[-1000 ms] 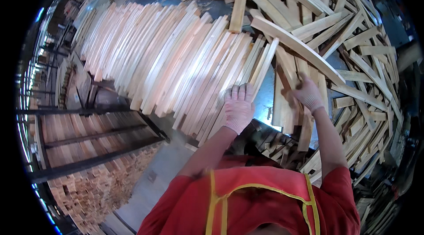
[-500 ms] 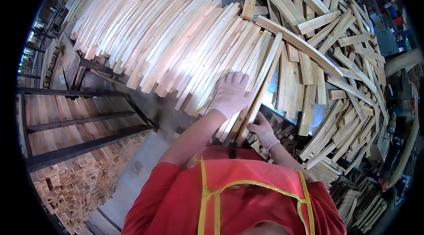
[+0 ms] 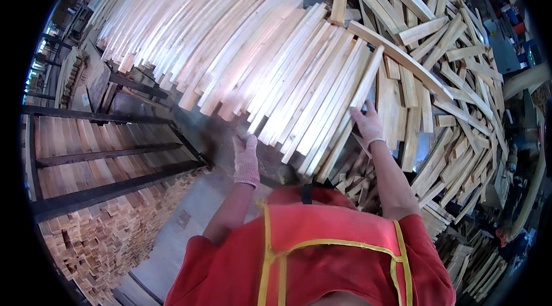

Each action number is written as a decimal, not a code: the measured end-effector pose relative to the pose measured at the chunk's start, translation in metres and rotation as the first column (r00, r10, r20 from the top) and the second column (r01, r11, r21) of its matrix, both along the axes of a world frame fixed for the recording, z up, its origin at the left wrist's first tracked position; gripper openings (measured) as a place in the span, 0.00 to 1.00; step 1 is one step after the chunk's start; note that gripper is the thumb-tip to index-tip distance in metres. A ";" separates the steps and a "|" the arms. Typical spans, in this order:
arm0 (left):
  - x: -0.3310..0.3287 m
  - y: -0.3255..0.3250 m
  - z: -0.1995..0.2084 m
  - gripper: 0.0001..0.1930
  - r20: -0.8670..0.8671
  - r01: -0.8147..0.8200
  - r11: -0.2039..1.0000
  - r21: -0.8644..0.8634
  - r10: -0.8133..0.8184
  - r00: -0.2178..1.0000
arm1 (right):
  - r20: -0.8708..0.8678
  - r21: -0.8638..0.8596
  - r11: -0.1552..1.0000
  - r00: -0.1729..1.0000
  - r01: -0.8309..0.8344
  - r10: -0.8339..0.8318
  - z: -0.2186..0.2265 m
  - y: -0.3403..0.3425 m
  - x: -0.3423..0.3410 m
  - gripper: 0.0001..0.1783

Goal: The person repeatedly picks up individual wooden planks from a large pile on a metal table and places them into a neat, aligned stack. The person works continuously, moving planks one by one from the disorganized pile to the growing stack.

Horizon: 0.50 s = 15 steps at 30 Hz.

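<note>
Pale wooden strips lie side by side in a long row on the table. My left hand, in a light knitted glove, is at the near ends of the row, thumb and fingers apart and nothing in it. Also gloved, my right hand is at the right end of the row. Its thumb and fingers close on the side of the outermost wooden strip, which leans slightly away from the others at its far end. Part of the right fingers is hidden.
Right of the row, loose boards are heaped crosswise, one long board slanting close to my right hand. A dark metal frame with stacked wood stands at left. A ribbed hose hangs at far right.
My left hand has left the top of the strips and moved left to their near ends. My right hand has moved farther along the outermost strip, away from me.
</note>
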<state>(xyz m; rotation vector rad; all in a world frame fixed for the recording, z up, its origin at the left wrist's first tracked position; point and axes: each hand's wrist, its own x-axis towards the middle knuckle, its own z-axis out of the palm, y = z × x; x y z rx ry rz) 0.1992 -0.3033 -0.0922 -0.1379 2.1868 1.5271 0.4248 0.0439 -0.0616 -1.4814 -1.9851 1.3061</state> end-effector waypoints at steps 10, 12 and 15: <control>0.077 0.045 0.060 0.23 0.679 -0.008 0.949 0.314 -0.219 0.700 | -0.121 -0.301 0.930 0.959 0.211 -0.257 0.002 0.051 0.016 0.21; 0.088 0.033 0.062 0.25 0.547 0.326 0.921 0.212 -0.389 0.742 | -0.062 -0.333 0.937 0.990 0.102 -0.130 0.032 0.062 0.019 0.26; 0.079 0.050 0.044 0.29 0.153 0.678 0.718 -0.159 -0.660 0.735 | 0.208 -0.183 0.983 0.976 -0.024 0.063 0.032 0.090 0.030 0.41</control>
